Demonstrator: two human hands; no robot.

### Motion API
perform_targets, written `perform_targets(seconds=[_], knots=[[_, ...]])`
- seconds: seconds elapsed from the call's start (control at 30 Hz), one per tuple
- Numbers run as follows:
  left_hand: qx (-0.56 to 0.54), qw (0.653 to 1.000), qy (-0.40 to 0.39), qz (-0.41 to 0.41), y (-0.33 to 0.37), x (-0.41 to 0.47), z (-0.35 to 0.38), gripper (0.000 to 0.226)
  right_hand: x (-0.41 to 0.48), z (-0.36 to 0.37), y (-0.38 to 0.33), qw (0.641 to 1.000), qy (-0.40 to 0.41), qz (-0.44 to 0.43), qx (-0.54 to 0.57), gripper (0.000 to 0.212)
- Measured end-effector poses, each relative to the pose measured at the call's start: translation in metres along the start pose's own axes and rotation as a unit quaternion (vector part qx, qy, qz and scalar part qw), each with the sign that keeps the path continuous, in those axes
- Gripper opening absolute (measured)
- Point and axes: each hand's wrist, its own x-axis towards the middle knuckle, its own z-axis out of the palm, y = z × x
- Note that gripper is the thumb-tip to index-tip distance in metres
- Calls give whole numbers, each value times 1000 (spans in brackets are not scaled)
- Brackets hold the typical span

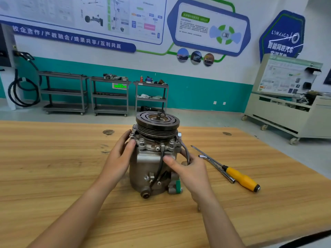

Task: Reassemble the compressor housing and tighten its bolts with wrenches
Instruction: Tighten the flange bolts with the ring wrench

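Seen through my head camera: my left hand (123, 154) and right hand (189, 170), both bare, on bare forearms uncovered down to the view's lower edge.

A white wall (93, 57) with a teal lower band (197, 93) carries blue-and-green posters (211, 27) across the top of the frame. Three grey metal carts (110, 95) stand mid-left on a pale floor (206, 117). A cream wheeled cabinet (279, 119) sits at right, beyond a wooden workbench (53, 158).

I am counting one compressor (152, 161), one wrench (229, 177) and one screwdriver (241, 178) right of it, three carts (109, 95) behind it.
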Motion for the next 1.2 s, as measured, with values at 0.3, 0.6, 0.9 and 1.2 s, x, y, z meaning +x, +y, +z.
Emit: perform_targets(seconds=[0.3,0.6,0.9,1.2], knots=[[84,993,-34,80,-1,-22,2,62,32,-48,-12,949,102,69,292,34],[197,968,71,142,-5,-34,12,21,79,-57,-65,725,91,72,679,47],[203,966,-25,157,-3,-35,5,41,109,-51,-63,781,71,119,609,46],[153,967,1,205,6,-42,9,16,129,-35,-66,819,5,217,531,42]])
